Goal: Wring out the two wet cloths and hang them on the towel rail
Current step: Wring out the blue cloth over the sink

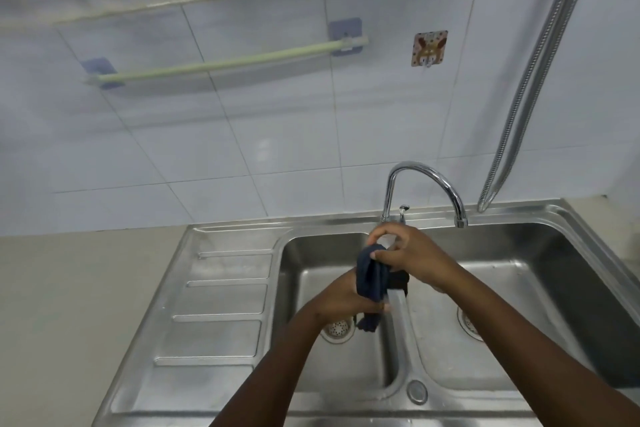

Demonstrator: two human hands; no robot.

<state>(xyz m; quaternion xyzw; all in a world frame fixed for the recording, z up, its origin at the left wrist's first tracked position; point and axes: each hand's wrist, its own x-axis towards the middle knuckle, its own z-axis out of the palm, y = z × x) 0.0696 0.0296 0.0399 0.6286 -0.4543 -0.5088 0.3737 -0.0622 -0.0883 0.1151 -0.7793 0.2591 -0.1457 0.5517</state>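
Both hands (346, 298) (412, 260) clench the dark cloth (374, 277) above the sink (242, 288) divider — uneven twisting could slip it free, leaving it dripping on the rail (225, 62).

Both hands (349, 298) (408, 253) grip a dark cloth (375, 279) over the sink (519, 295).

A double-basin stainless steel sink (571, 253) sits in the beige countertop (69, 305), its ribbed draining board (221, 305) left. Behind stands the curved chrome tap (424, 180); the pale green towel rail (225, 62) hangs upper left.
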